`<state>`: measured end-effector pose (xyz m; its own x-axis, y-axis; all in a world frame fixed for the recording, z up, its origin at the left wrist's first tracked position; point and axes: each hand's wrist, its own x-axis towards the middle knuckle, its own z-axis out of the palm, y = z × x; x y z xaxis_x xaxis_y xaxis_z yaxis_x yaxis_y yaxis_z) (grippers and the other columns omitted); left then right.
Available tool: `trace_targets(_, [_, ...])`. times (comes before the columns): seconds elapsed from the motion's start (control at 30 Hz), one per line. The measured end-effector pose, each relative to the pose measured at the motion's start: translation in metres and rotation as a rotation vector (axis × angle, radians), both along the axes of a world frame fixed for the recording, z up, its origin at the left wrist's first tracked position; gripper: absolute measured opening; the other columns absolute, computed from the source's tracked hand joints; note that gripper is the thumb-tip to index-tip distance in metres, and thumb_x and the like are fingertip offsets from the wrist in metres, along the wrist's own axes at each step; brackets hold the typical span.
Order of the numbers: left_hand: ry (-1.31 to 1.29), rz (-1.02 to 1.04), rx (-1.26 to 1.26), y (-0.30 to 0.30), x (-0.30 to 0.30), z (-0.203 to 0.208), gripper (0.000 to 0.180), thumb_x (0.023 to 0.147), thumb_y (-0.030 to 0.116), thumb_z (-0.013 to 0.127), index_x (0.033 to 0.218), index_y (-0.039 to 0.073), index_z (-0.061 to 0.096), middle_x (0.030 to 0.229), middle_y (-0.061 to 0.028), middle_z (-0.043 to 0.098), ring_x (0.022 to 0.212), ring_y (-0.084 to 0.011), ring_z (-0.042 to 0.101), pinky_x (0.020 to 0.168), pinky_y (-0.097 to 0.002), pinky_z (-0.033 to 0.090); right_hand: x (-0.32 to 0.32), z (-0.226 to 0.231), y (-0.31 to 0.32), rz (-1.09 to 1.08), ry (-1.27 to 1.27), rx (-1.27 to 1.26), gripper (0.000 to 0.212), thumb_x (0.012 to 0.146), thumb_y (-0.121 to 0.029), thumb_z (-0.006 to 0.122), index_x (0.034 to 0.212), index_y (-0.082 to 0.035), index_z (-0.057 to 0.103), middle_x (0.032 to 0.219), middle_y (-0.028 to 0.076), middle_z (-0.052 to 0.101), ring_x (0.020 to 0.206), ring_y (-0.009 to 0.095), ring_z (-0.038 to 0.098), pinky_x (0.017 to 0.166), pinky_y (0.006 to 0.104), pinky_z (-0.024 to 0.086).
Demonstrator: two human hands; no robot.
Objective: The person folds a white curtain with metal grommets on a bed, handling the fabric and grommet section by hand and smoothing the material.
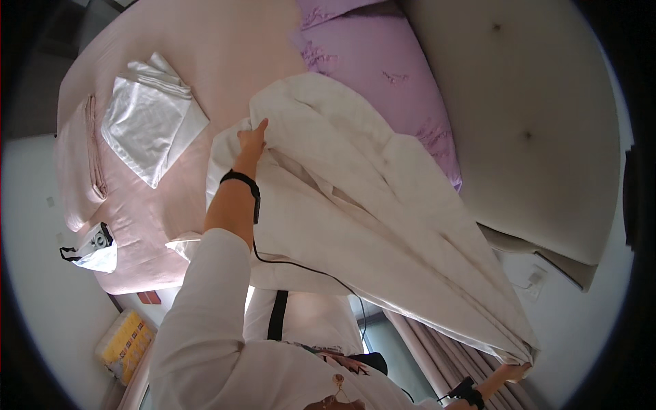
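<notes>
A: Nearest the cam, a white sleeve (205, 321) is seen at bottom centre, w/ a black wristband (242, 181) worn further up the arm. What's held?

B: A white sheet (355, 205) is held at two points. The left hand (251, 140) is laid on its upper edge, fingers closed over a fold, approx. mid-frame. The right hand (516, 372) is seen low right, clamped on a bunched corner; its fingers are mostly hidden by cloth, but the corner is clearly gathered tight in that grip.

A: Where's the sheet lying?

B: It's stretched diagonally btwn the hands, lifted above the pink bed (205, 41), not laid flat. A lilac pillow (383, 61) is partly covered by its upper part.

A: How far along is the work judged to be?

B: Early to mid, prob. The sheet is gathered lengthwise, w/ long creases running to the right corner, but no neat fold is made yet. One folded white cloth (150, 126) is already set on the bed, well apart to the left.

A: Sheet's look?

B: Off-white, thin, rumpled, doubled in places.
</notes>
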<state>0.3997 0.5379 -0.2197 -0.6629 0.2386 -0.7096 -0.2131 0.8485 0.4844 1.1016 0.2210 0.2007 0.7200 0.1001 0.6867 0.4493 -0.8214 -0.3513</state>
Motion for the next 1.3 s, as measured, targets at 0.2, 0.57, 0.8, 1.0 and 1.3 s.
trace_targets(0.2, [-0.794, 0.305, 0.684, 0.058, -0.035, 0.014, 0.015, 0.073, 0.016, 0.051, 0.071, 0.002, 0.046, 0.072, -0.0084, 0.052, 0.059, -0.0144, 0.049, 0.052, -0.0206, 0.042, 0.006, -0.009, 0.015, -0.011, 0.006, -0.035, 0.039, 0.067, -0.032, 0.052, 0.094, -0.003, 0.049, 0.092, 0.014, 0.052, 0.071, 0.027, 0.053, 0.054, 0.0362, 0.044])
trace_targets(0.57, [-0.032, -0.43, 0.521, 0.104, 0.007, 0.044, 0.03, 0.068, 0.027, 0.053, 0.087, 0.004, 0.05, 0.082, -0.005, 0.053, 0.071, -0.0165, 0.05, 0.068, -0.0302, 0.038, 0.01, -0.039, 0.005, -0.125, 0.009, -0.135, 0.04, 0.066, -0.033, 0.052, 0.093, -0.004, 0.049, 0.091, 0.014, 0.052, 0.07, 0.028, 0.054, 0.052, 0.0373, 0.044])
trace_targets(0.8, [0.339, -0.675, 0.247, 0.11, 0.107, 0.051, 0.057, 0.057, 0.028, 0.061, 0.101, 0.002, 0.037, 0.099, -0.0153, 0.042, 0.093, -0.0249, 0.042, 0.07, -0.0354, 0.04, -0.034, -0.052, 0.032, -0.395, -0.197, -1.007, 0.041, 0.065, -0.034, 0.052, 0.093, -0.004, 0.049, 0.09, 0.014, 0.052, 0.069, 0.028, 0.054, 0.05, 0.038, 0.044])
trace_targets(1.0, [0.537, -0.914, 0.032, 0.113, 0.084, 0.003, 0.04, 0.064, 0.024, 0.055, 0.093, -0.001, 0.042, 0.098, -0.0173, 0.044, 0.09, -0.0277, 0.044, 0.071, -0.0331, 0.041, 0.035, -0.051, -0.007, -0.086, 0.096, 0.018, 0.041, 0.063, -0.034, 0.061, 0.072, 0.005, 0.053, 0.081, 0.018, 0.053, 0.064, 0.027, 0.052, 0.051, 0.0385, 0.044])
trace_targets(1.3, [0.656, -1.108, 0.211, 0.069, -0.176, 0.022, 0.007, 0.064, 0.01, 0.055, 0.067, 0.004, 0.057, 0.057, -0.0048, 0.055, 0.052, -0.0157, 0.051, 0.047, -0.0273, 0.042, -0.034, -0.037, 0.072, 0.322, 0.051, 0.073, 0.032, 0.076, -0.023, 0.047, 0.09, 0.005, 0.053, 0.092, 0.015, 0.051, 0.075, 0.022, 0.052, 0.06, 0.0303, 0.045])
